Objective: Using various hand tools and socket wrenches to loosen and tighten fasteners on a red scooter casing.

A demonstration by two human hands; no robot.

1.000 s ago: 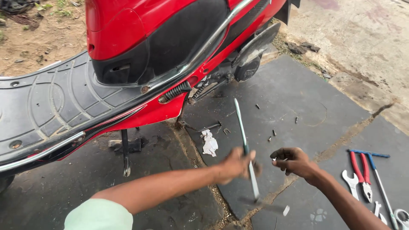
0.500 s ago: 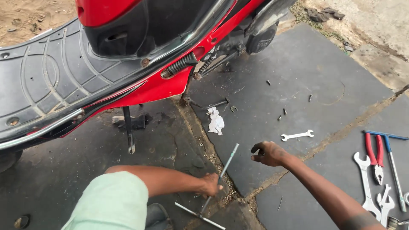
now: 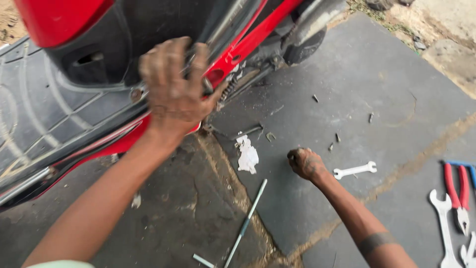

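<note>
A red scooter (image 3: 64,25) with a black footboard (image 3: 29,114) fills the top left. My left hand (image 3: 173,89) is raised to it and grips the chrome rail (image 3: 225,30) along its side. My right hand (image 3: 305,163) is a closed fist resting on the dark paved ground; something small may be inside it, I cannot tell. A long metal rod (image 3: 246,222) lies on the ground between my arms. A crumpled white rag (image 3: 247,155) lies beside a dark bolt (image 3: 248,131). A small silver spanner (image 3: 355,170) lies just right of my right fist.
Red-handled pliers (image 3: 458,191) and larger spanners (image 3: 444,226) lie at the right edge. Several small screws and bits (image 3: 337,136) are scattered on the paving. The scooter's spring (image 3: 228,89) and rear wheel area (image 3: 305,47) sit behind my left hand. Bare dirt shows top right.
My left hand let go of the long rod, which now lies on the ground, and rose to grasp the scooter's chrome rail. The view moved closer to the scooter. My right fist stayed low.
</note>
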